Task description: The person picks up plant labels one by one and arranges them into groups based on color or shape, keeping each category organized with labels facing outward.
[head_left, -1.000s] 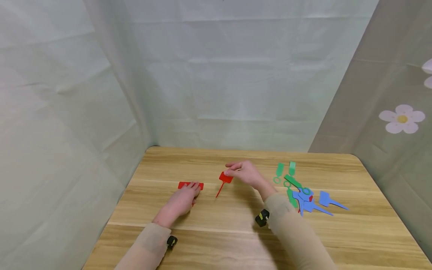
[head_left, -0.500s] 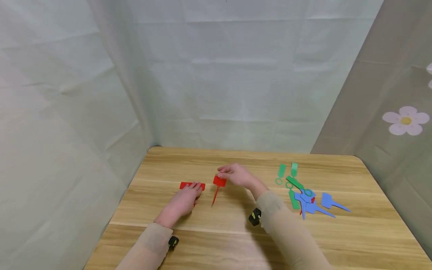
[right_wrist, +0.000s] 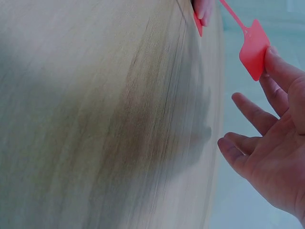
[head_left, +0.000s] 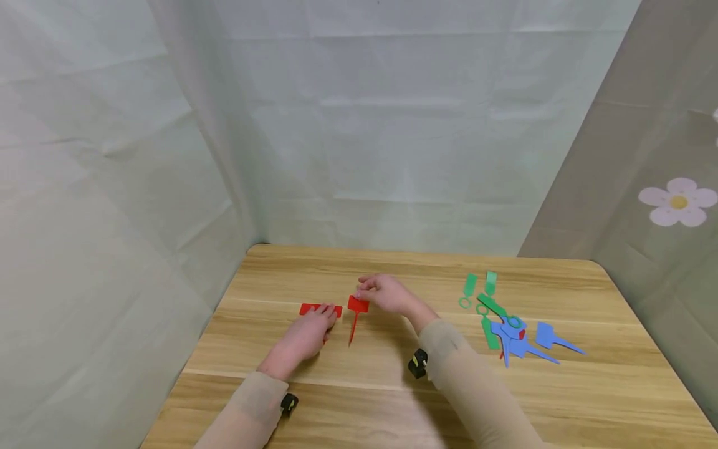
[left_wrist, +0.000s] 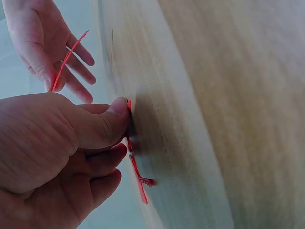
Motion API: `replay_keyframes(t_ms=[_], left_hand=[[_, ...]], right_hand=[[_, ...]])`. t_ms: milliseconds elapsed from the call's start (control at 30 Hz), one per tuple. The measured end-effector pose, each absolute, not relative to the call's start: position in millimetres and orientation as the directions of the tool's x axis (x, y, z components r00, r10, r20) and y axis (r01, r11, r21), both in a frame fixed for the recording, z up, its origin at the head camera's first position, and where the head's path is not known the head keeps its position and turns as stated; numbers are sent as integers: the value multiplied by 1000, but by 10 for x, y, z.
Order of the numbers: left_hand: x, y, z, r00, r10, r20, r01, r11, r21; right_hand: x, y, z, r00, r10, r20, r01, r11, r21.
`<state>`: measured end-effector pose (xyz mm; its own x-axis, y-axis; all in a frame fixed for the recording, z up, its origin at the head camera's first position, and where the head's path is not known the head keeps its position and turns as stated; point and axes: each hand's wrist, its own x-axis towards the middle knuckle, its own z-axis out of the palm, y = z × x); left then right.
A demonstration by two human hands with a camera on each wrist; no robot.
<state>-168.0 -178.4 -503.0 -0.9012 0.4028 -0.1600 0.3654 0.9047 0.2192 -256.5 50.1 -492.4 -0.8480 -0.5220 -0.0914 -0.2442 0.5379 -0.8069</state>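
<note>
My right hand (head_left: 383, 293) pinches the square head of a red tag (head_left: 357, 304) between thumb and forefinger, just above the wooden table (head_left: 359, 399). The tag's thin tail points toward me. In the right wrist view the tag (right_wrist: 255, 46) sits at my fingertips (right_wrist: 279, 67), with the other fingers spread. My left hand (head_left: 307, 333) rests on the table to the left. Its thumb and curled fingers (left_wrist: 112, 119) hold a flat red tag stack (head_left: 320, 309), seen edge-on (left_wrist: 138, 176) in the left wrist view. The held tag hangs right beside that stack.
A loose pile of green tags (head_left: 489, 305) and blue tags (head_left: 524, 342), with a bit of red among them, lies on the table's right half. Pale fabric walls close in the back and both sides. The table's near edge lies under my forearms.
My right hand has carried the red tag leftward, from mid-table to right beside the stack. My left hand has stayed on the stack.
</note>
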Motion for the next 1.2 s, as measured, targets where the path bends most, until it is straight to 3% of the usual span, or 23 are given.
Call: replay_keyframes(t_ms=[433, 800, 1200], left_hand=[[-1668, -1793, -5043, -890, 408, -203, 378, 910, 171], [-1669, -1783, -5082, -896, 407, -178, 379, 910, 170], [-1655, -1763, -5036, -896, 414, -161, 394, 908, 140]], right_hand=[[-2615, 382, -5052, -843, -537, -19, -389, 634, -668], [-2612, 252, -5133, -874, -483, -52, -383, 751, -537], [-2575, 216, -5181, -896, -441, -62, -346, 777, -526]])
